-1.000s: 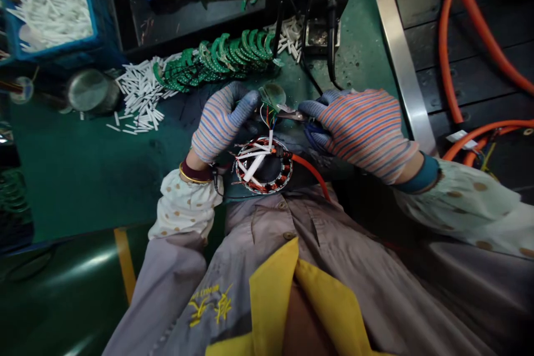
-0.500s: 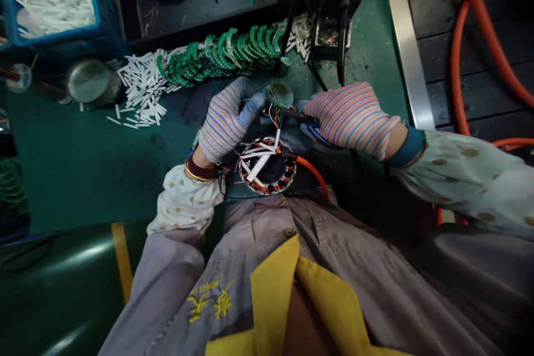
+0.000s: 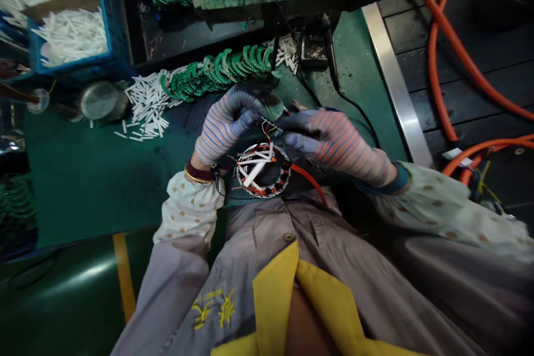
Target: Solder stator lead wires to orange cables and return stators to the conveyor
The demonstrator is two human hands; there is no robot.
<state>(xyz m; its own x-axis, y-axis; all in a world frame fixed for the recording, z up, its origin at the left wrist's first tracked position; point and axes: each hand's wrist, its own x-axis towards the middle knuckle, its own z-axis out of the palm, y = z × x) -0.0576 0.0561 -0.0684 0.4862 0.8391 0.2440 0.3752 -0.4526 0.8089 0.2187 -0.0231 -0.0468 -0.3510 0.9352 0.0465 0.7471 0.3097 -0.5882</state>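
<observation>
My left hand (image 3: pixel 229 125), in a striped knit glove, is closed in a pinch on the left end of a small green circuit board (image 3: pixel 272 125). The gloved fingers of my right hand (image 3: pixel 329 142) close on the board's right end, partly hiding it. Thin coloured wires (image 3: pixel 267 134) run from the board down to a wound motor stator (image 3: pixel 287 175). White sleeves (image 3: pixel 255 173) lie across this ring, which rests near my waist, and an orange cable (image 3: pixel 311 178) leaves its right side. A blue tool handle (image 3: pixel 331 109) shows just behind my right hand.
Curved green circuit boards (image 3: pixel 221 69) stand in a row beyond my hands. Loose white tubes (image 3: pixel 148 103) lie beside a round metal container (image 3: pixel 103 101); more fill a blue bin (image 3: pixel 110 39). A soldering iron (image 3: pixel 329 50) stands at back right. Orange hoses (image 3: pixel 438 83) hang right.
My right hand has let go of the dark tool with blue handles and moved left onto the circuit board. My left hand stays at the board. The whole view has shifted slightly.
</observation>
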